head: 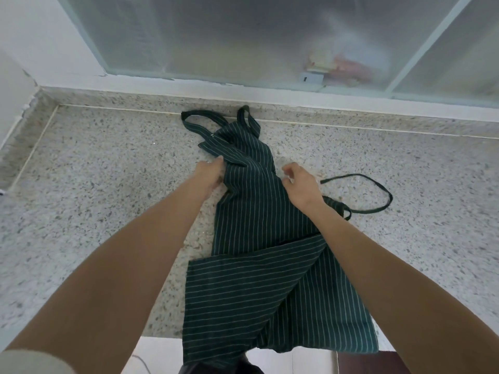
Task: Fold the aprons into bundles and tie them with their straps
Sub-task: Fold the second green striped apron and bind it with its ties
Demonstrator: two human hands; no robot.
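The single head view looks steeply down and forward over the near worktop [108, 184] edge, from close above.

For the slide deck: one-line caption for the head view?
Both hands, left hand and right hand, gather a striped green apron on a speckled stone counter, waist strap trailing right.

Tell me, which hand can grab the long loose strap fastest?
The right hand, probably. The loose strap loops on the counter just beside it, while the left hand grips the apron edge opposite.
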